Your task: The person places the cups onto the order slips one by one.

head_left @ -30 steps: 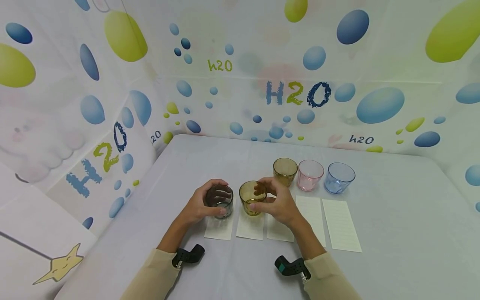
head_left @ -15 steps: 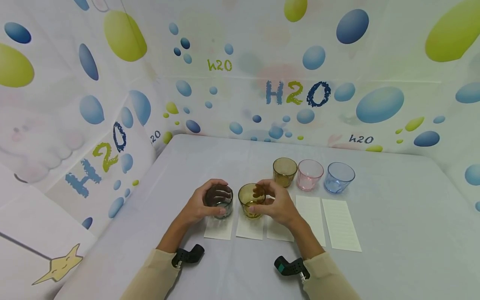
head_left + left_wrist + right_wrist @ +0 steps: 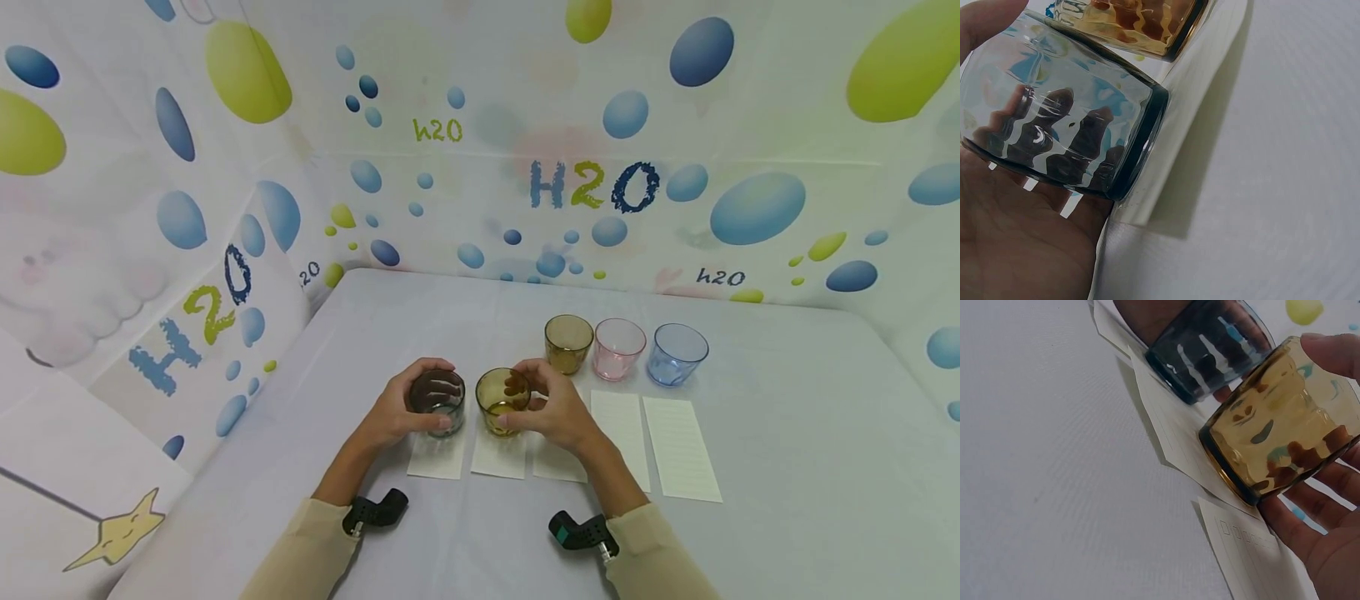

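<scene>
Left hand [image 3: 397, 410]: fingers curled round the grey-blue glass tumbler [image 3: 437, 402], palm against its left wall. In the left wrist view the base of this tumbler sits on the leftmost paper slip [image 3: 437, 457], near the slip's far end.

Right hand [image 3: 553, 410]: thumb and fingers wrapped round the yellow-amber tumbler [image 3: 502, 400]. This glass stands on the second paper slip [image 3: 499, 457], just beside the grey-blue one; from the right wrist view the two walls look close, contact not resolvable.

A third paper slip [image 3: 558, 467] lies partly under the right hand; two further slips [image 3: 678, 450] lie to the right, bare. Behind them on the counter [image 3: 787, 467], in a row: a brown-amber tumbler [image 3: 568, 342], a pink tumbler [image 3: 618, 348], a blue tumbler [image 3: 679, 354], each apart from the slips.

Judgement on doing this step well: keep both glasses upright and lower them flat, not edge-first, so the light paper does not skid or crease. Centre each base within its own slip and leave a gap between the two glasses to avoid a knock. Loosen the fingers outward, sideways, once the base is fully seated; lifting straight up risks dragging the slip with the glass.
</scene>
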Tool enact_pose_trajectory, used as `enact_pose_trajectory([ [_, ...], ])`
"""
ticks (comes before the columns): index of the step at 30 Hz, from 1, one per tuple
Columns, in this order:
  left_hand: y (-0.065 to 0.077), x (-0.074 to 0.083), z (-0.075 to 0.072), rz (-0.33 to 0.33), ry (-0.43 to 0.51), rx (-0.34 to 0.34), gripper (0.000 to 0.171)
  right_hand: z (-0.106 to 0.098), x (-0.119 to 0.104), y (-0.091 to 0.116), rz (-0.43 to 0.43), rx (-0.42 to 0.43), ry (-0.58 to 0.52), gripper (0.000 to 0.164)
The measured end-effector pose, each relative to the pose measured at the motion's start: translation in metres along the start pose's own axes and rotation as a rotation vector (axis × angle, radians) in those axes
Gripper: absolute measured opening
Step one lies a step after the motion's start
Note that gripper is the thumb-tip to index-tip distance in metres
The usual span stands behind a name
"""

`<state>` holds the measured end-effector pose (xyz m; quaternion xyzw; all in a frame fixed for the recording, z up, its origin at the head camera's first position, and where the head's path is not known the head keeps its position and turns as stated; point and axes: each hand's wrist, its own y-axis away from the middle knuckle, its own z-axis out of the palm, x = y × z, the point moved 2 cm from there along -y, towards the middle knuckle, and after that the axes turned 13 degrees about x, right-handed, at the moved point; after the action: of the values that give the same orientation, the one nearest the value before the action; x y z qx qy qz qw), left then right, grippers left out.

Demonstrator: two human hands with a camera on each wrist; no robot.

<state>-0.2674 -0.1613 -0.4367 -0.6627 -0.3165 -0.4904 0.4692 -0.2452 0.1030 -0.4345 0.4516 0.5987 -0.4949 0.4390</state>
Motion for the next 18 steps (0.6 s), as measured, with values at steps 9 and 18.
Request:
enact_pose_trajectory([
  [9, -0.0007, -0.0019, -0.0003, 0.002, -0.009, 0.002, 0.07, -0.0025, -0.0009, 0.0001, -0.002, -0.02, -0.008, 0.066],
  [18, 0.0002, -0.002, -0.0011, -0.001, -0.011, 0.003, 0.073, -0.0088, -0.0026, -0.0014, -0.03, -0.032, -0.012, 0.077],
])
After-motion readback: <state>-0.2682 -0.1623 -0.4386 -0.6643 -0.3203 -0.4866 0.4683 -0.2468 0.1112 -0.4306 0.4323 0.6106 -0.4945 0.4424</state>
